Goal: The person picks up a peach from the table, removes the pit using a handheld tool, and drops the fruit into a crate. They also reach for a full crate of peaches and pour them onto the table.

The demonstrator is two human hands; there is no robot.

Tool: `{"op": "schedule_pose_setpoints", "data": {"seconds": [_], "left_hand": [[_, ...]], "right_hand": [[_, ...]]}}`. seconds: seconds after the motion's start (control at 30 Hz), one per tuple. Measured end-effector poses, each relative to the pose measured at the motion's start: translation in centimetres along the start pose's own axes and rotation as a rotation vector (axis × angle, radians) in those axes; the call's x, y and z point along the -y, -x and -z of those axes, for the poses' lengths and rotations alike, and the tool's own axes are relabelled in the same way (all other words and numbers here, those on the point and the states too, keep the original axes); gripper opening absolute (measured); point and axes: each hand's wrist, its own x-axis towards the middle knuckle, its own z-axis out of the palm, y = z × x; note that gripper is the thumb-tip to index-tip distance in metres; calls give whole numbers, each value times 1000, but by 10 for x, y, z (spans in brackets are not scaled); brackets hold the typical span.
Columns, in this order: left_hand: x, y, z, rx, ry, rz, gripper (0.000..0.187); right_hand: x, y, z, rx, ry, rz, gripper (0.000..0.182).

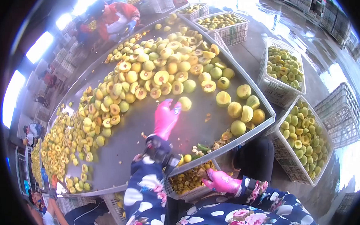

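Note:
My left hand (166,119), in a pink glove, reaches over the metal sorting table (127,158). Its fingers are apart, and the thumb side is right at a yellow-green peach (184,103). Just beyond lies a broad heap of peaches, many halved with reddish centres, such as one peach half (161,77). My right hand (224,182), also pink-gloved, is low beside the table's near edge. Its fingers are spread over a crate (193,195) of brownish fruit scraps (185,182), close to the scraps. Loose pits and scraps (198,149) lie near the table's corner.
Along the right stand crates of peaches, including a near crate (279,155) and a farther crate (276,90). Stacked crates (338,114) stand beyond them. A person in a red top (117,21) works across the table; another person (49,211) sits at lower left. A raised rim (242,132) edges the table.

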Motion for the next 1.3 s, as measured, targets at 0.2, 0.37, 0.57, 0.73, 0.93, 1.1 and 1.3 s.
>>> {"op": "schedule_pose_setpoints", "data": {"seconds": [0.2,0.37,0.57,0.73,0.93,1.1,1.3], "left_hand": [[0,-22,-48,188,17,27,55],[14,29,17,612,1575,443,43],[-11,120,63,421,1623,667,43],[-26,171,64,220,1578,701,38],[-34,196,61,133,1543,594,37],[-45,203,63,102,1553,571,36],[-49,210,60,79,1416,541,34]], "right_hand": [[0,0,23,335,-99,-227,31],[29,11,46,321,-519,-130,28],[78,-1,65,189,-465,-14,29],[98,-2,51,113,-237,53,32],[94,2,34,16,-139,161,34],[97,6,30,6,-118,145,33],[86,6,19,61,-120,196,29]]}}
